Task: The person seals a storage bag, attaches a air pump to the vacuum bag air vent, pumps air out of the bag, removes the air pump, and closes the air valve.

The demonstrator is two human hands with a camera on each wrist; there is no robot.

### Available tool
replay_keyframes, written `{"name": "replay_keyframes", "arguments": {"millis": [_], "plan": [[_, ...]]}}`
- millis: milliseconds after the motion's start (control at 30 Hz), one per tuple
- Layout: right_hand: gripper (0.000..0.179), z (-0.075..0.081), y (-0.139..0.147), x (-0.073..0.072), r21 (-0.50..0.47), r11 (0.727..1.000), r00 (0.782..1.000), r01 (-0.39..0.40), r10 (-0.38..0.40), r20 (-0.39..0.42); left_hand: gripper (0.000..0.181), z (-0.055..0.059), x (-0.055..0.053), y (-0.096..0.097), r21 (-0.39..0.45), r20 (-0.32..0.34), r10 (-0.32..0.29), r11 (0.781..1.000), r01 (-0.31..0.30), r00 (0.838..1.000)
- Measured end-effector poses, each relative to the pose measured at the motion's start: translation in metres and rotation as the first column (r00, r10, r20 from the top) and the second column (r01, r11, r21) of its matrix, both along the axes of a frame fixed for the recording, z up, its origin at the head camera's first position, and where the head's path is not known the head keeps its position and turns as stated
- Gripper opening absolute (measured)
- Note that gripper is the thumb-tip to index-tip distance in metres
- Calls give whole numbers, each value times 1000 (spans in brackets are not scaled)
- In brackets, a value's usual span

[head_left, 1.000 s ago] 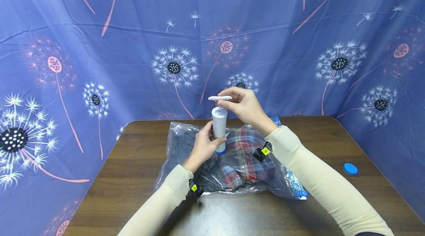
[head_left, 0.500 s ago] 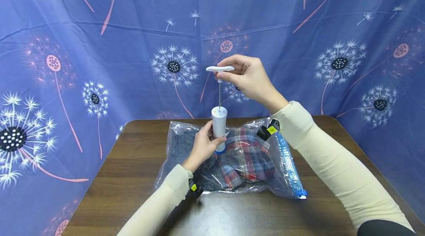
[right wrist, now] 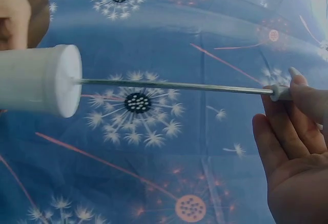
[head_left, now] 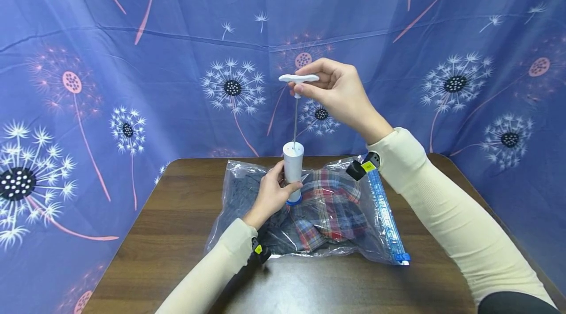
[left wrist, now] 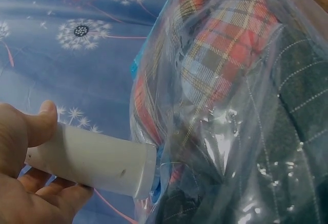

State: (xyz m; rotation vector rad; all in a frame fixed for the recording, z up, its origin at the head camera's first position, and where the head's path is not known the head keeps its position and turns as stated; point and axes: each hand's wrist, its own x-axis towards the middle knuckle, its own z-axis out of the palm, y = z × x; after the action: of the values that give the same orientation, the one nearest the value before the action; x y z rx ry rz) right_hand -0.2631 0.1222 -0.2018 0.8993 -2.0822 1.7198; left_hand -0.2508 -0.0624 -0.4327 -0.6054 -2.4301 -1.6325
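Gripping the white pump [head_left: 292, 164] in my left hand [head_left: 270, 194], I have thumb and fingers curled round its barrel, which stands nearly upright over the clear bag [head_left: 376, 240]. A blue ring [head_left: 294, 201] sits at its lower end, against the bag. My right hand [head_left: 344, 92] pinches the pump's white handle [head_left: 298, 78] well above the barrel, the thin metal rod [head_left: 296, 120] showing between them. Inside the bag lie a plaid shirt [head_left: 331, 206] and dark clothing [head_left: 244, 188]. The bag rests on the brown table [head_left: 177, 235], its blue zip strip [head_left: 385, 213] to my right. A blue dandelion-print cloth [head_left: 177, 78] hangs behind.
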Motion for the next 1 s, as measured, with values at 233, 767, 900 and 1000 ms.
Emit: {"name": "replay_keyframes", "arguments": {"millis": [233,767,900,1000], "plan": [[18,-34,4,-7,189,982,1000,20,-22,7,61,0,-2,1,-8,-10,15,1000,-15,1000],[16,-83,2,-10,393,920,994,-10,-34,105,62,0,-3,1,-13,5,23,1000,-22,1000],[15,-88,1,-10,403,915,994,-12,-33,105,63,0,-2,1,-13,6,17,1000,-17,1000],[16,-89,0,-10,403,915,994,-18,-28,109,63,0,-2,0,-15,6,14,1000,-14,1000]]}}
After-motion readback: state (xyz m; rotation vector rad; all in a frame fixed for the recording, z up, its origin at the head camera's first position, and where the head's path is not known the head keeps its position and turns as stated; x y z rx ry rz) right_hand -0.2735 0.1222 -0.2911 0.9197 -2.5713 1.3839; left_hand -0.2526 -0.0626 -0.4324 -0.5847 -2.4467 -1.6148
